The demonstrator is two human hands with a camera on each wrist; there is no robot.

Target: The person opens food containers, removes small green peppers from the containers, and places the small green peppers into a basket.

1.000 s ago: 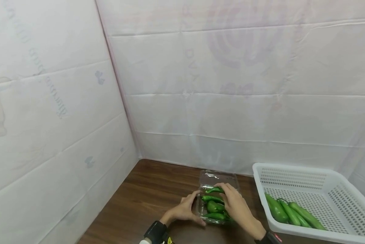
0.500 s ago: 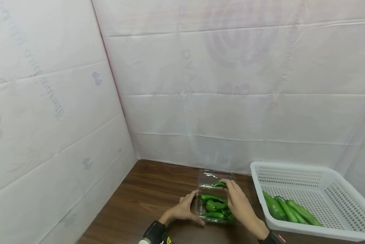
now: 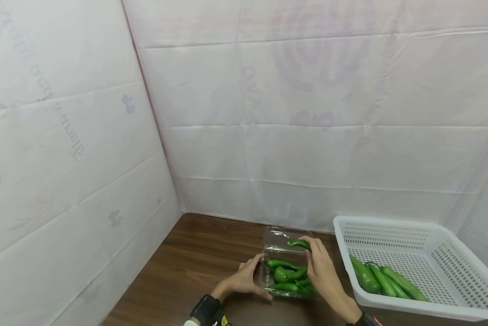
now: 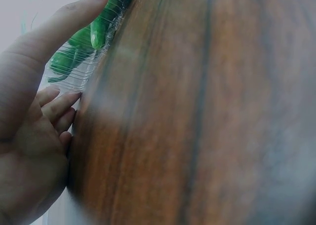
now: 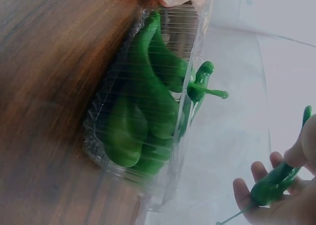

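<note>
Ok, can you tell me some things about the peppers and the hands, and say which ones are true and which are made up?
1. The right hand holds a green pepper in its fingers. True.
2. The clear plastic box on the table has no peppers in it. False: several green peppers lie inside it.
3. The left hand touches the side of the clear box. True.
4. The white basket holds red tomatoes. False: it holds long green peppers.
5. The white basket sits to the left of the clear box. False: it is to the right.
</note>
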